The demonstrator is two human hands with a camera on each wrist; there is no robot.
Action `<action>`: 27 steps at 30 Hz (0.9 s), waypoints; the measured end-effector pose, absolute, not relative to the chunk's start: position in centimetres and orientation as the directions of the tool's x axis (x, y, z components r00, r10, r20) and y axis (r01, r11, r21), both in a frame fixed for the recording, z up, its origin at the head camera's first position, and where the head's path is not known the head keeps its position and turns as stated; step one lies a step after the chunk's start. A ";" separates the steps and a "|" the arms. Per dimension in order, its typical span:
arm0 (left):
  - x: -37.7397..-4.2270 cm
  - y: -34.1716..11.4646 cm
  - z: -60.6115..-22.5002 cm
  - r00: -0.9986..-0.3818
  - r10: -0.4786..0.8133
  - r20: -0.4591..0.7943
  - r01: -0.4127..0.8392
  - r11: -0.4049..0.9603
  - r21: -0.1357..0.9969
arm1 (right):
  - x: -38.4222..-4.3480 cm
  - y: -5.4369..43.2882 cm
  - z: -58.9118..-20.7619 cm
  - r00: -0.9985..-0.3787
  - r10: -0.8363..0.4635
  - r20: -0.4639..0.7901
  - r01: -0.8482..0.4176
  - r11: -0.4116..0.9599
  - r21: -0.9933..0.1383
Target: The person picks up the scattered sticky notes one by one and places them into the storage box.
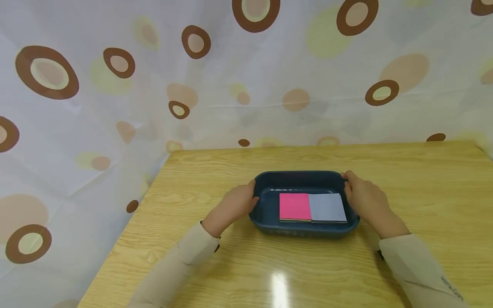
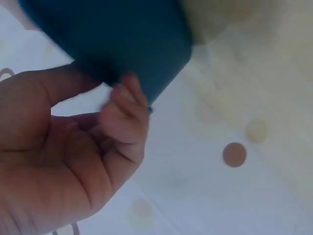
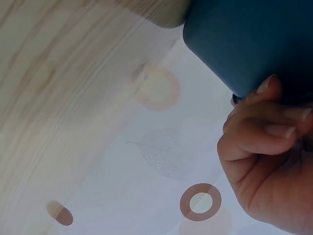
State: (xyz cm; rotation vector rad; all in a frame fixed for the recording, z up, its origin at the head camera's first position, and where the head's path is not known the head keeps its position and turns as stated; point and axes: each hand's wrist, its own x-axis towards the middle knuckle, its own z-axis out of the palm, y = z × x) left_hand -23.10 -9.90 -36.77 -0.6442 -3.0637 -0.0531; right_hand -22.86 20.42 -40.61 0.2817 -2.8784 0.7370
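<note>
A dark blue rectangular tray (image 1: 304, 233) with raised walls spans the space between both hands. Its left end is gripped by my left hand (image 1: 236, 201), thumb at the rim and fingers curled beneath it in the left wrist view. At the opposite end my right hand (image 1: 366, 199) grips the rim, its curled fingers (image 3: 259, 132) against the tray's outside in the right wrist view. Inside, toward the right, a pink square paper pad (image 1: 294, 206) lies side by side with a pale blue-grey square paper pad (image 1: 327, 208). The tray appears raised off the table.
Beneath the tray is a light wood-grain table (image 1: 200, 171), with a bright light reflection near its front. Behind and to the left hangs a white sheet (image 1: 154, 72) printed with brown, peach and yellow-green rounded spots.
</note>
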 end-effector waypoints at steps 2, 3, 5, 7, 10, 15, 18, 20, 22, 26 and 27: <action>-23.3 -9.9 -37.4 -0.920 0.392 -0.009 0.391 0.918 0.057 | -23.0 20.6 -40.6 -0.969 -0.139 0.203 -0.219 0.863 -0.455; -23.4 -9.8 -37.6 -0.921 0.390 -0.009 0.389 0.919 0.060 | -23.2 20.6 -40.6 -0.969 -0.139 0.205 -0.220 0.863 -0.454; -23.9 -9.7 -38.1 -0.926 0.377 0.017 0.378 0.925 0.051 | -23.6 20.7 -40.6 -0.970 -0.137 0.202 -0.216 0.864 -0.455; -24.4 -9.5 -38.4 -0.933 0.357 0.043 0.359 0.932 0.053 | -24.1 20.7 -40.7 -0.972 -0.135 0.192 -0.210 0.864 -0.458; -25.4 -9.2 -38.9 -0.945 0.321 0.059 0.326 0.941 0.090 | -25.1 20.9 -40.9 -0.976 -0.132 0.174 -0.200 0.861 -0.467; -27.2 -8.6 -39.4 -0.961 0.272 0.058 0.277 0.950 0.141 | -26.9 21.3 -41.1 -0.974 -0.133 0.185 -0.207 0.856 -0.474; -28.1 -8.3 -39.5 -0.972 0.227 0.055 0.233 0.958 0.168 | -27.9 21.2 -41.2 -0.973 -0.118 0.197 -0.200 0.856 -0.477; -28.7 -8.0 -39.5 -0.980 0.194 0.050 0.200 0.961 0.189 | -28.6 21.2 -41.2 -0.971 -0.109 0.211 -0.199 0.857 -0.475; -29.3 -7.9 -39.6 -0.985 0.167 0.049 0.173 0.965 0.198 | -29.3 21.1 -41.2 -0.966 -0.099 0.240 -0.205 0.859 -0.469; -30.2 -7.7 -39.4 -0.991 0.121 0.056 0.130 0.970 0.205 | -30.5 21.0 -41.3 -0.958 -0.091 0.270 -0.212 0.860 -0.465; -30.4 -7.8 -39.4 -0.993 0.108 0.051 0.117 0.971 0.211 | -30.8 20.9 -41.3 -0.960 -0.091 0.264 -0.210 0.858 -0.469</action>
